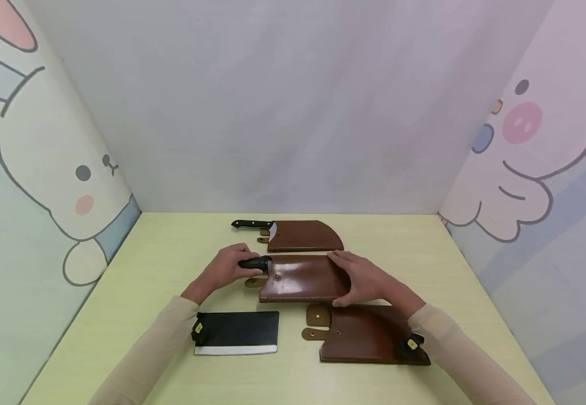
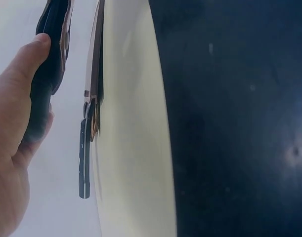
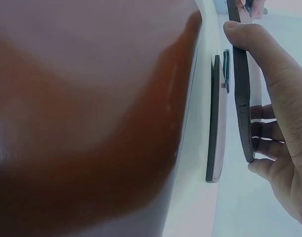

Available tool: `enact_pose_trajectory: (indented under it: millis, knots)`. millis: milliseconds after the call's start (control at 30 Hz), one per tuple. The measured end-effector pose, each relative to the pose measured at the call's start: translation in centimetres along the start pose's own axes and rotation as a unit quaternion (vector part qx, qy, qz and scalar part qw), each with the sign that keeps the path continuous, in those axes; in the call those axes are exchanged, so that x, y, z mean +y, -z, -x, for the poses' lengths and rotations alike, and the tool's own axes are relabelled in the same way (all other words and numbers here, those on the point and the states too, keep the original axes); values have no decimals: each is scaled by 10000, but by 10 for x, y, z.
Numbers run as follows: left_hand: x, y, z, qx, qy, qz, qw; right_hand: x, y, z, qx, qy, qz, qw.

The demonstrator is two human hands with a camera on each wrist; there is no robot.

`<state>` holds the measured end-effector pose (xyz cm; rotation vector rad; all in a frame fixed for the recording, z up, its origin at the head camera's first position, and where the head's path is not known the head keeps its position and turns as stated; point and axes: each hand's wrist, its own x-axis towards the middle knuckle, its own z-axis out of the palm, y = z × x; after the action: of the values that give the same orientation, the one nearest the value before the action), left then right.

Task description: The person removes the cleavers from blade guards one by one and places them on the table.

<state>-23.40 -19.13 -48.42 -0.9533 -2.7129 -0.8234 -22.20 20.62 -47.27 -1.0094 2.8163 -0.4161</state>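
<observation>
My left hand (image 1: 227, 266) grips the black handle (image 1: 257, 263) of a knife whose blade sits inside a glossy brown leather sheath (image 1: 300, 284). In the left wrist view, the thumb lies along that dark handle (image 2: 39, 108). At the sheath's other end, my right hand (image 1: 368, 277) spans it, thumb at the near edge and fingers at the far edge. The right wrist view shows this sheath (image 3: 243, 94) edge-on between thumb and fingers, raised off the table. An unfastened tan strap (image 1: 255, 283) sticks out beside the handle.
Behind lies another sheathed knife (image 1: 305, 236), its black handle pointing left. A black cleaver (image 1: 242, 329) with a bright edge lies front left, its handle end hidden by my left forearm. Front right, a brown sheath (image 1: 361, 334) with loose straps lies partly under my right forearm.
</observation>
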Motion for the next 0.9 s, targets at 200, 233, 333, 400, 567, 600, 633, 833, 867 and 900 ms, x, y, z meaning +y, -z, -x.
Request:
enact_pose_trajectory:
  millis: [200, 233, 333, 400, 567, 600, 633, 833, 867, 900]
  knots:
    - [-3, 0, 3, -81, 46, 70, 9999, -1, 0, 1, 16, 37, -68, 10000]
    - [-3, 1, 3, -103, 68, 74, 9999, -1, 0, 2, 28, 47, -67, 10000]
    - [-5, 2, 5, -137, 122, 101, 9998, -1, -1, 3, 51, 41, -71, 10000]
    - [-6, 3, 6, -143, 136, 112, 9997, 0, -1, 4, 57, 28, -86, 9999]
    - [-7, 3, 6, -147, 96, 178, 9997, 2, -2, 6, 90, 49, -120, 9999]
    - [-7, 3, 6, -146, 87, 200, 9997, 3, -2, 6, 104, 59, -123, 9999]
    - [-7, 3, 6, -146, 80, 225, 9996, 3, -2, 6, 108, 68, -114, 9999]
    - [-10, 2, 5, -142, 53, 331, 9993, 5, -2, 8, 123, 114, -102, 9998]
    - [-10, 2, 5, -145, 54, 335, 9993, 5, -2, 9, 122, 106, -109, 9998]
    - [-11, 2, 5, -152, 52, 346, 9993, 5, -2, 9, 120, 91, -105, 9998]
